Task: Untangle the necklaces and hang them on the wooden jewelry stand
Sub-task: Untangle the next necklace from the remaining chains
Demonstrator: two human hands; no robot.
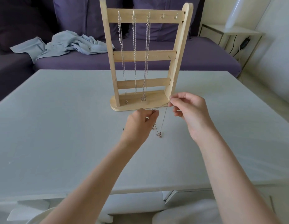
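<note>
The wooden jewelry stand point(171, 65) stands upright at the middle of the grey table point(59, 126). Three silver necklaces point(134, 50) hang from its top-row hooks; the two right hooks are bare. In front of the stand's base, a thin silver necklace point(164, 120) is stretched between my hands. My left hand point(141, 122) pinches one part of the chain, my right hand point(191, 110) pinches another part higher up. The chain droops to a small pendant point(159, 135) near the tabletop. More chain lies partly hidden under my left hand.
A purple sofa point(205, 59) runs behind the table, with a crumpled light blue cloth point(67, 44) on it. A white side table point(237, 33) with a black cable stands at the back right. The table's near edge is close to my knees.
</note>
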